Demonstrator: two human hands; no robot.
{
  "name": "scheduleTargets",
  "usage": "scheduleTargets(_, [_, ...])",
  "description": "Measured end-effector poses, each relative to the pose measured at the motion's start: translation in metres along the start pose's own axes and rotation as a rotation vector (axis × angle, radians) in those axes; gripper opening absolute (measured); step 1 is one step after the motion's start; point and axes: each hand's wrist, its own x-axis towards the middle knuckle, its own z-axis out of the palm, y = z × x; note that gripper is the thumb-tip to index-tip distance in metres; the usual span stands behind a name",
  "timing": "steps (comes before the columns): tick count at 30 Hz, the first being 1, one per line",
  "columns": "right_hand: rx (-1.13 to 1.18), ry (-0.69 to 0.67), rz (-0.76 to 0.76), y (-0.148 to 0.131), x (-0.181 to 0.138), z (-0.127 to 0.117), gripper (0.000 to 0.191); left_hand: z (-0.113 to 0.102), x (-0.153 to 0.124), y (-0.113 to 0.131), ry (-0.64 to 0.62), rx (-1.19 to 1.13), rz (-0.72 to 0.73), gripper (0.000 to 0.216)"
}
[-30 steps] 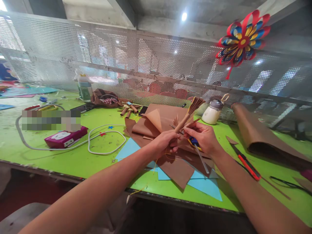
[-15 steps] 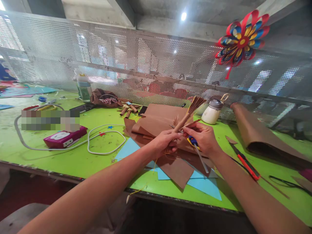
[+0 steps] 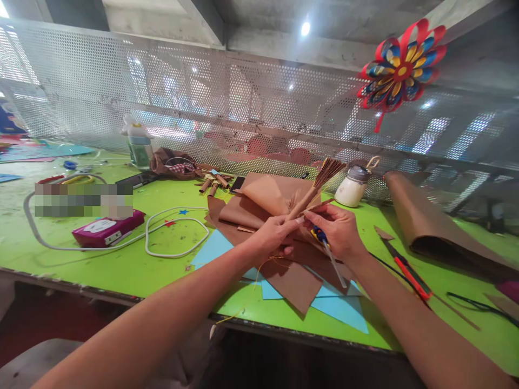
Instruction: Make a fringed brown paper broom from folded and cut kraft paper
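Observation:
My left hand point(image 3: 272, 236) is closed round the lower end of a brown pleated paper fan point(image 3: 318, 182) that points up and to the right, its fanned top spread open. My right hand point(image 3: 337, 229) pinches the fan's stem just beside the left hand and also holds scissors point(image 3: 330, 254) with a blue and yellow handle, blades pointing down toward me. A thin yellow thread point(image 3: 263, 265) hangs below the left hand. Under both hands lie brown paper sheets point(image 3: 292, 273) on light blue paper point(image 3: 344, 310).
The green table point(image 3: 121, 259) carries a white cable loop point(image 3: 178, 237), a pink case point(image 3: 107, 227), a red utility knife point(image 3: 409, 273), a white bottle point(image 3: 352, 186), a brown paper roll point(image 3: 430, 221) and small paper tubes point(image 3: 213, 185). A perforated metal screen point(image 3: 227, 102) backs it, bearing a paper pinwheel point(image 3: 401, 65).
Both hands stay on the fan stem with small finger shifts. A loose brown sheet behind the fan lay flatter half a second ago and now curls up again.

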Motion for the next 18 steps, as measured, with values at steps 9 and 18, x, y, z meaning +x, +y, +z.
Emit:
scheduleTargets(9, [-0.031, 0.013, -0.032, -0.0006, 0.0002, 0.0023, 0.02, 0.0008, 0.0015, -0.0011, 0.057, 0.033, -0.028, 0.031])
scheduleTargets(18, [-0.058, -0.005, -0.007, -0.004, 0.0007, 0.0043, 0.021, -0.0009, 0.0025, -0.0027, 0.048, 0.03, 0.016, 0.031])
